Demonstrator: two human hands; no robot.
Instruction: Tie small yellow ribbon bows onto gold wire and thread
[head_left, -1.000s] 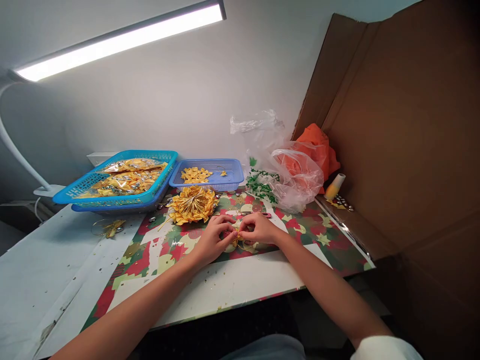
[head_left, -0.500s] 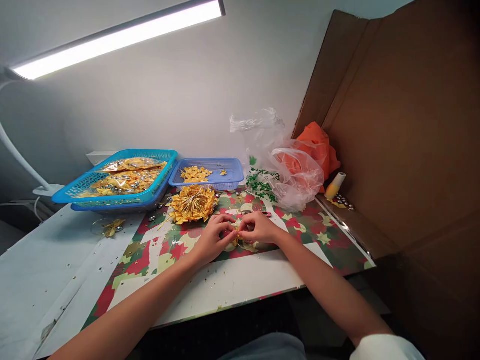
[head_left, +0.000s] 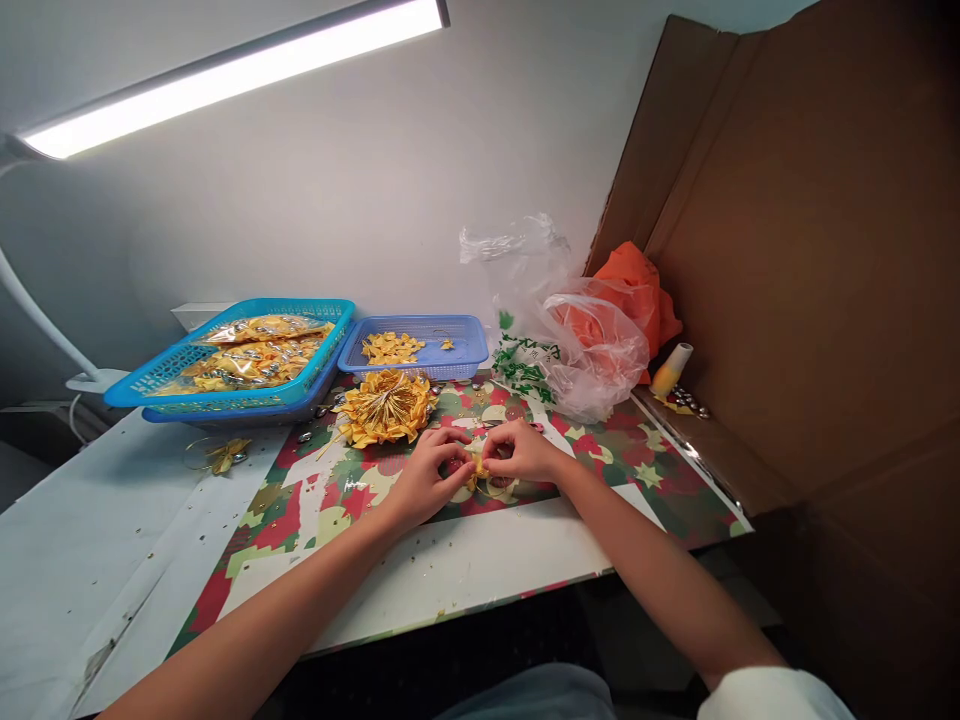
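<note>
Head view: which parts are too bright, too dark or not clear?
In the head view, the lamp glares white; the cardboard sinks into shadow at far right; the small yellow piece between the hands lacks clear detail.

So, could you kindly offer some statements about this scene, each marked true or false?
1. The left hand and right hand meet at a small yellow piece. True.
2. Yellow scraps lie in the purple basket. True.
3. The overhead lamp is off. False: the strip light glows white.
4. In the picture, another basket stands right of the purple basket. False: a clear plastic bag is there.
</note>
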